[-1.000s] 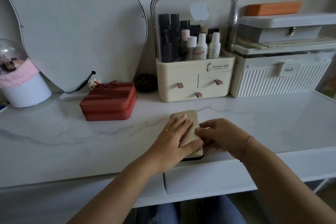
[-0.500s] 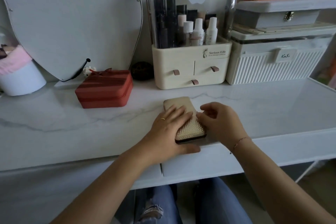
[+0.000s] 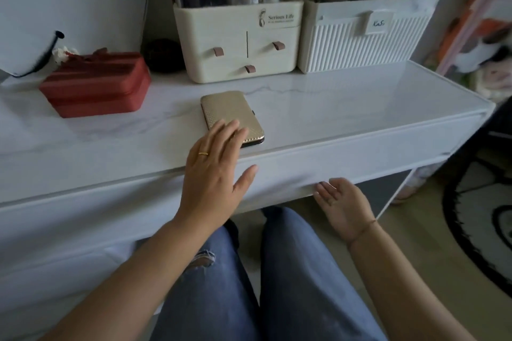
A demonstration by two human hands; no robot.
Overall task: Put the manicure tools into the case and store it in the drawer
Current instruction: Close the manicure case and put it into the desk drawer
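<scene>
Gold and bumpy-textured, the manicure case (image 3: 231, 111) is lying shut and flat on the white marble counter (image 3: 332, 108), close to the front edge. I can't see inside, but I'd guess the tools are packed and only the storing is left.

The left hand (image 3: 213, 169) is palm down with its fingers straight, resting on the near end of the case without gripping it. It looks like it's just pinning the case in place, ready to slide it off the edge.

The right hand (image 3: 340, 202) is down below, palm up, fingers loose and apart, with the tips right at the bottom lip of the drawer front (image 3: 346, 163). No handle shows, so pulling from underneath makes sense. I can't tell if the tips have actually hooked the lip. The drawer is closed.

The case sits right above that drawer, so it's a short trip once it opens.

The red zip box (image 3: 97, 86), the cream cosmetics organizer (image 3: 238, 44) with 3 little drawers and the white ribbed box (image 3: 360, 41) are all well apart from the case.
</scene>
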